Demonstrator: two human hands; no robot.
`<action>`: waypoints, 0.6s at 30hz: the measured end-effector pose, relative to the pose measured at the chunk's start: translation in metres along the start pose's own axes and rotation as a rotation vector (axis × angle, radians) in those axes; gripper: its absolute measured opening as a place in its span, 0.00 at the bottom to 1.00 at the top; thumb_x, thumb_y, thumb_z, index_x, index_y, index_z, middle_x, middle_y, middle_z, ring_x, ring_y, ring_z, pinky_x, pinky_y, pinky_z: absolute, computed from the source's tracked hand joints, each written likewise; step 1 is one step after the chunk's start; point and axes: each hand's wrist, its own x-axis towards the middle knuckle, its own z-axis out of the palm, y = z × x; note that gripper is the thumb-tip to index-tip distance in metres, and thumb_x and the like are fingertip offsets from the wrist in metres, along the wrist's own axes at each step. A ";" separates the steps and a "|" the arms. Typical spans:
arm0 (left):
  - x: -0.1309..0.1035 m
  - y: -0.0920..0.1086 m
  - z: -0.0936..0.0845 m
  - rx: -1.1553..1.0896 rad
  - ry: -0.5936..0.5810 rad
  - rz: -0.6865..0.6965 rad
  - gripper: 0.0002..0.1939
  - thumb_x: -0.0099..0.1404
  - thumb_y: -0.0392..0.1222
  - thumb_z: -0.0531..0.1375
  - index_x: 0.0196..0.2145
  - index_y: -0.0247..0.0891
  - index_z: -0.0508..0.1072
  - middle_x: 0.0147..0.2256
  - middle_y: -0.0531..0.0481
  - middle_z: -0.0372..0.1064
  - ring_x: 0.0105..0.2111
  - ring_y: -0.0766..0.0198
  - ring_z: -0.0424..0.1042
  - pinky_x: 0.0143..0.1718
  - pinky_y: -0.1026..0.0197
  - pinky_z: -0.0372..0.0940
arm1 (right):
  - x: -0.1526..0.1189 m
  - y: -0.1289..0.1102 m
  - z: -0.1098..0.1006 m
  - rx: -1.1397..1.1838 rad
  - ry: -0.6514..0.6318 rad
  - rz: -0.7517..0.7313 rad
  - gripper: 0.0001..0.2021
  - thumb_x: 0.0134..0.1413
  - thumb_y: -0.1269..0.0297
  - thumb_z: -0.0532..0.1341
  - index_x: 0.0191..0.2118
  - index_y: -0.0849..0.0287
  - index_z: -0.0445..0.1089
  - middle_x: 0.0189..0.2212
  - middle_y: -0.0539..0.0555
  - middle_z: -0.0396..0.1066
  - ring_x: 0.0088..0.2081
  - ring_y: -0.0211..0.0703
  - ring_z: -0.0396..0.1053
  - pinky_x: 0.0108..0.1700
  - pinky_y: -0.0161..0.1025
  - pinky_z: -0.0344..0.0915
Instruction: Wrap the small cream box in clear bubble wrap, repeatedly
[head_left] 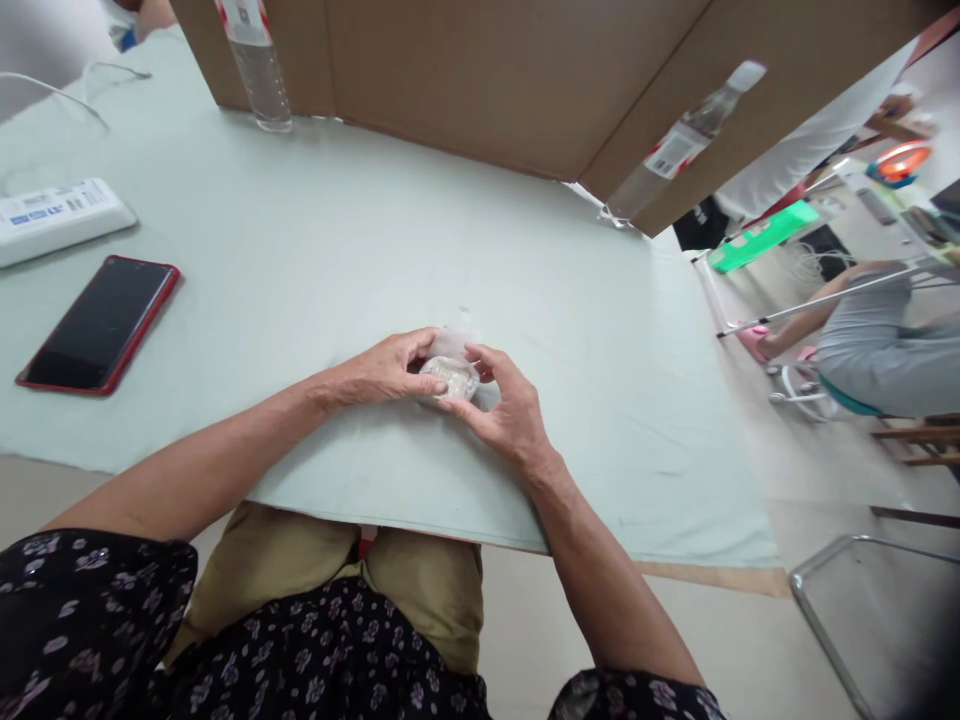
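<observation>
Near the front edge of the pale green cloth, a small round whitish bundle in clear plastic [450, 374] sits between my two hands. Its contents look pale and grainy, but I cannot make out what they are. My left hand [386, 368] grips it from the left, thumb across the near side and fingers curled behind. From the right, my right hand [511, 408] pinches it, with the thumb at its lower edge and the fingers at its upper right. Some loose clear plastic shows above the bundle and beside my right palm.
A phone in a red case [97, 322] and a white box-shaped device [64, 217] lie on the left. Cardboard panels [465, 70] stand at the back, with water bottles [259, 75] against them. A seated person [870, 330] and a metal frame [817, 580] are off to the right.
</observation>
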 end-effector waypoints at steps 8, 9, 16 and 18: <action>0.001 -0.002 0.000 0.117 0.031 0.000 0.20 0.59 0.47 0.66 0.47 0.39 0.74 0.42 0.47 0.75 0.44 0.55 0.74 0.45 0.54 0.69 | 0.002 0.004 0.004 -0.190 -0.036 -0.183 0.23 0.57 0.46 0.66 0.54 0.52 0.72 0.46 0.58 0.79 0.48 0.56 0.73 0.53 0.54 0.64; 0.001 -0.002 0.000 0.115 0.026 0.001 0.19 0.59 0.46 0.66 0.47 0.39 0.74 0.41 0.47 0.75 0.44 0.55 0.74 0.45 0.54 0.69 | 0.003 0.004 0.004 -0.195 -0.053 -0.182 0.22 0.58 0.47 0.66 0.54 0.52 0.72 0.47 0.58 0.79 0.49 0.56 0.73 0.54 0.55 0.63; 0.002 0.002 0.000 0.027 -0.045 0.000 0.24 0.58 0.42 0.65 0.53 0.38 0.73 0.45 0.47 0.75 0.46 0.56 0.74 0.46 0.55 0.68 | -0.001 0.006 -0.005 -0.176 0.011 -0.149 0.34 0.55 0.41 0.66 0.64 0.47 0.65 0.63 0.61 0.65 0.60 0.62 0.66 0.61 0.61 0.59; 0.002 0.003 0.000 0.026 -0.051 -0.007 0.24 0.58 0.41 0.65 0.52 0.38 0.73 0.48 0.46 0.75 0.47 0.55 0.74 0.47 0.55 0.67 | -0.002 0.011 -0.011 -0.084 -0.032 -0.080 0.47 0.50 0.38 0.68 0.71 0.48 0.52 0.68 0.63 0.58 0.63 0.64 0.63 0.63 0.63 0.59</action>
